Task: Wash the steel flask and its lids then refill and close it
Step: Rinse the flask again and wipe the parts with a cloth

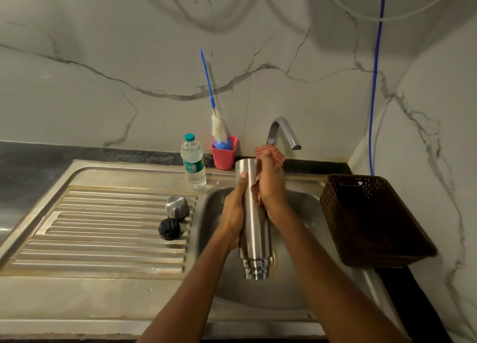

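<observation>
The steel flask (254,234), uncapped, is held between the left hand (233,208) and right hand (272,188), threaded mouth down (base up). Steel lid (176,208) and black lid (169,228) sit side by side, left of the left hand.

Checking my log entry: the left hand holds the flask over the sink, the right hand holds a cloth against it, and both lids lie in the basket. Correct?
Not quite. The head view shows the steel lid and black lid on the drainboard left of the sink, not in the basket. The left hand, right hand, flask and cloth are as stated.
</observation>
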